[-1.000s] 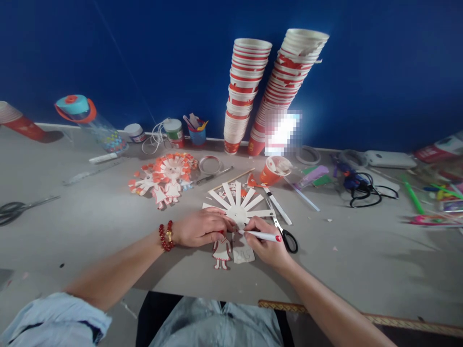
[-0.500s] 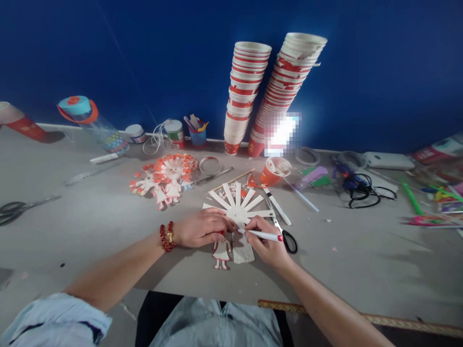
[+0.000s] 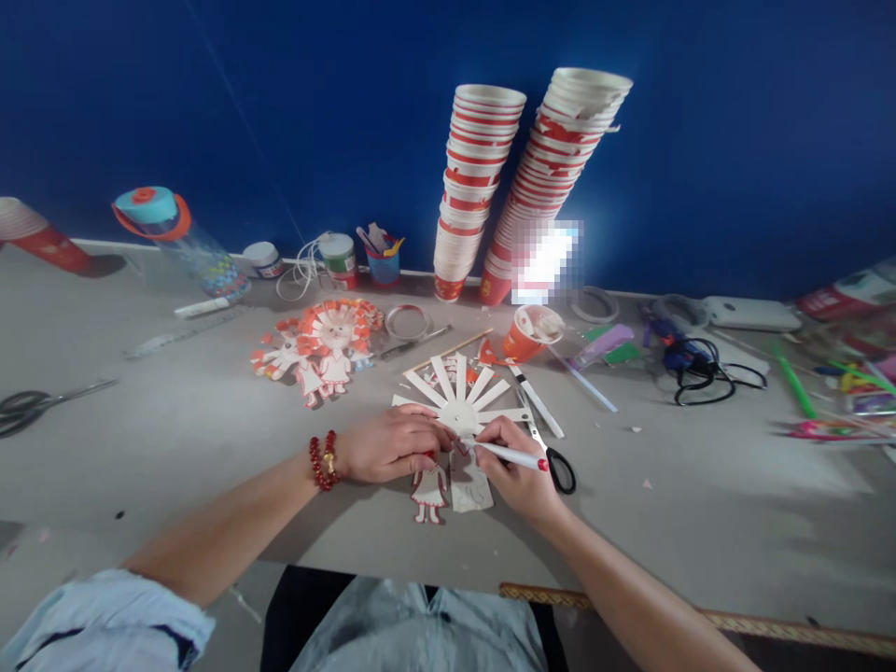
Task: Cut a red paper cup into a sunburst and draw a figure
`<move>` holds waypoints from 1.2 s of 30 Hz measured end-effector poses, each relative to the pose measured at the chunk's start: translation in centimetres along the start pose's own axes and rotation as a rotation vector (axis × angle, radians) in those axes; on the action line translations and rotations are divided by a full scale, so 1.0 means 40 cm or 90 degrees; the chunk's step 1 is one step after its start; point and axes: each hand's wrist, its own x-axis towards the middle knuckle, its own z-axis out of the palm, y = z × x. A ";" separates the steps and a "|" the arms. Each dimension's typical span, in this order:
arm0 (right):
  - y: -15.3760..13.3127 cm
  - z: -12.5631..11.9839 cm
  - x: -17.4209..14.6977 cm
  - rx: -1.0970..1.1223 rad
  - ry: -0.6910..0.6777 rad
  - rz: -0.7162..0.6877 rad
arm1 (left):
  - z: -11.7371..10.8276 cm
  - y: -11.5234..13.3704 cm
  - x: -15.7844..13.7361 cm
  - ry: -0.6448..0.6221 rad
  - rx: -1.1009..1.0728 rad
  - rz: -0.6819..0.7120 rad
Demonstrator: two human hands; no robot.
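Note:
My right hand (image 3: 522,485) grips a white marker with a red end (image 3: 514,455), its tip down at the paper strip (image 3: 471,493). Faint drawn lines and some red marks show on that strip. Beside it my left hand (image 3: 392,443) lies on the paper, fingers stretched out and slightly bent. A cut-out paper doll (image 3: 429,487) in a red-edged dress pokes out below the left fingers; its upper part is hidden. Just beyond both hands spreads a white paper-cup cutout (image 3: 458,416) with strips like rays. Black-handled scissors (image 3: 562,469) lie right of my right hand.
Finished paper dolls (image 3: 332,350) with orange-tipped rays lie to the left. Two tall stacks of paper cups (image 3: 466,196) stand against the blue wall. Another pair of scissors (image 3: 38,406) is at far left, a bottle (image 3: 182,238) behind. Black cords (image 3: 707,369) lie at right.
More red marks show at the top of the paper strip under the marker. My right hand has shifted barely; my left hand stays in place.

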 end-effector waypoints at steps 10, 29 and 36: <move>0.007 0.001 -0.003 -0.032 0.002 -0.015 | -0.002 -0.001 0.002 0.016 -0.020 0.013; 0.002 -0.001 -0.004 -0.054 0.002 -0.016 | -0.005 -0.001 0.001 0.012 -0.021 0.007; -0.002 -0.002 -0.003 -0.054 0.004 -0.022 | -0.004 0.000 0.002 0.016 -0.025 0.010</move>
